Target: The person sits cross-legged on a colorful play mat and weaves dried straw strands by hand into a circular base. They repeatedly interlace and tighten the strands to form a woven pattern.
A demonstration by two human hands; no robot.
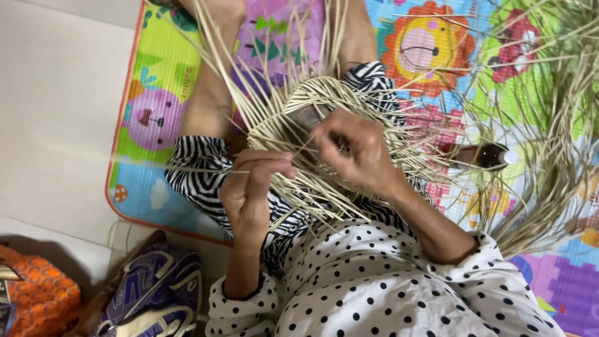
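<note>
Head view, looking down on a seated person's lap. Item: half-woven straw piece [312, 125], pale, rounded, with a curved rim on its far side and loose strands fanning out from every edge; it rests on the lap over zebra-striped cloth [199, 175], directly ahead of both hands and touching them. Left hand [249, 190]: lower and nearer the body, fingers curled shut on a single thin strand [187, 171] that runs almost level out to the left, across the striped cloth; thumb and forefinger pinch it at the edge of the weave. Right hand [355, 153]: higher, lying on top of the woven area, fingers bent and pinched on another strand [304, 146] near the centre of the piece; exactly how many strands it grips cannot be told. Of the two, the right hand sits closer to the woven centre, the left at its near-left margin; the hands are just beside each other, not touching. Loose strands mostly run away from the body, up and outward. Surroundings: polka-dot sleeves [387, 287]; bright cartoon play mat [156, 112] beneath; a heap of uncut straw [549, 156] to the right; a small brown bottle [490, 156] beside it; orange bag [37, 293] and purple bag [156, 299] at lower left.
</note>
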